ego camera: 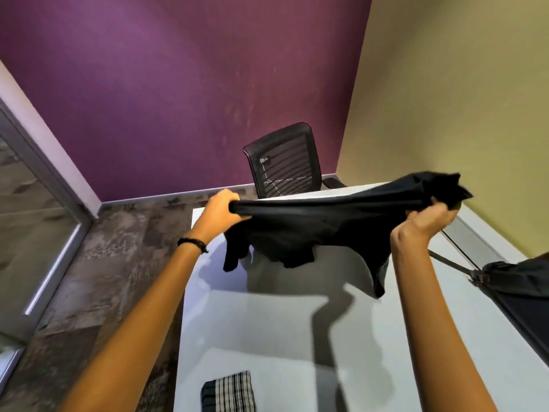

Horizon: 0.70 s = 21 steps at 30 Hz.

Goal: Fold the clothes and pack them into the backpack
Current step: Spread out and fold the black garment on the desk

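A black garment [320, 224] hangs stretched in the air above the white table [297, 337]. My left hand [218, 211] grips its left end, and my right hand [430, 218] grips the bunched right end. Loose parts of the cloth dangle below, apart from the tabletop. A dark backpack [523, 295] lies at the table's right edge, with a strap running toward the wall. A folded black-and-white checked cloth [228, 392] lies on the table near the front edge.
A black mesh office chair [283, 160] stands behind the table against the purple wall. A yellow wall runs along the right. Patterned floor and a glass door frame [44, 179] lie to the left.
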Tool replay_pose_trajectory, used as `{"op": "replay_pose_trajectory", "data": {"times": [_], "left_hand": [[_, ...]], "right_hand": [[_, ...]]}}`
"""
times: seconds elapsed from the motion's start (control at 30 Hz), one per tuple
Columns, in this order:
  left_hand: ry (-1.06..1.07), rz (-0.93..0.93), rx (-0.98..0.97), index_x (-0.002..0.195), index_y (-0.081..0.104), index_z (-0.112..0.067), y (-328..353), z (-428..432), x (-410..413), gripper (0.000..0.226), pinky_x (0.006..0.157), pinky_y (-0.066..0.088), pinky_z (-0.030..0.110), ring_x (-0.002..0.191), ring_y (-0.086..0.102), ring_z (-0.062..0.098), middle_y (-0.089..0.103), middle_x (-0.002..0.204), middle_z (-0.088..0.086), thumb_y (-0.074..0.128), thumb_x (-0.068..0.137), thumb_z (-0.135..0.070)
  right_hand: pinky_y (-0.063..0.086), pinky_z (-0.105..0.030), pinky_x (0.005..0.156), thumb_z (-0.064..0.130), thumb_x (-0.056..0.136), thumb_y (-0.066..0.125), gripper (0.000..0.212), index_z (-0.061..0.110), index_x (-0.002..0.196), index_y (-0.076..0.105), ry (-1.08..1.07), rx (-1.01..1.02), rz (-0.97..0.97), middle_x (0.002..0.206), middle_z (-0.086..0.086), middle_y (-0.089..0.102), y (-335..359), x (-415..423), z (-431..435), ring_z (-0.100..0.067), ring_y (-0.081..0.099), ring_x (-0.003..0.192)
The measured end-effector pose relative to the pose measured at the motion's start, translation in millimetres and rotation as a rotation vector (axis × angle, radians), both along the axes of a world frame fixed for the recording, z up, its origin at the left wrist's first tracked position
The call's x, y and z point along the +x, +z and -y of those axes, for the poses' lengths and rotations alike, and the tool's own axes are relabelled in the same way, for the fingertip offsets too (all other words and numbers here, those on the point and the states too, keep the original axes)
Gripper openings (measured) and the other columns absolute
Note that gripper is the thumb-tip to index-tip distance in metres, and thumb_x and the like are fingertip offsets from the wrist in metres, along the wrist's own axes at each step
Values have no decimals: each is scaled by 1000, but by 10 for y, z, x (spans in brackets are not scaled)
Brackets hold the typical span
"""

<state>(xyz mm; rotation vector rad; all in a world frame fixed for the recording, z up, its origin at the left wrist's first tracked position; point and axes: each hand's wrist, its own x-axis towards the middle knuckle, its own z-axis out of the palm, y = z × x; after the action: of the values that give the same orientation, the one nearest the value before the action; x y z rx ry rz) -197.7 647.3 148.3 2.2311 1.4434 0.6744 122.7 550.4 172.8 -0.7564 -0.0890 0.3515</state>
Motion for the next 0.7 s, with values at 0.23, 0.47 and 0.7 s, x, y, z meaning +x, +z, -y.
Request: {"op": "replay_pose_trajectory", "data": {"times": [0.23,0.47,0.7], "left_hand": [[-327,-549,-236,84,53,-22,-782,324,-306,23,70,27,25,80,42,12,48,81,-7,68,82,-39],[-454,-429,-583,67,41,-27,-1255,717,-288,35,57,29,21,56,40,5,41,66,-9,73,80,-33],[-590,-329,-428,73,54,-16,-1223,979,142,19,59,34,21,58,47,5,49,64,-6,65,85,-26]], "right_hand": [[48,-19,75,7,95,32,27,12,107,56,-167,-190,-147,95,1,62,-858,-101,407,-10,62,82],[46,-24,81,-10,81,32,37,17,103,44,-176,-613,-156,111,-8,51,-1386,47,768,-22,55,96],[40,-42,98,-10,83,53,60,7,139,36,165,-1181,-15,143,-20,35,-1692,106,931,-36,39,128]]}}
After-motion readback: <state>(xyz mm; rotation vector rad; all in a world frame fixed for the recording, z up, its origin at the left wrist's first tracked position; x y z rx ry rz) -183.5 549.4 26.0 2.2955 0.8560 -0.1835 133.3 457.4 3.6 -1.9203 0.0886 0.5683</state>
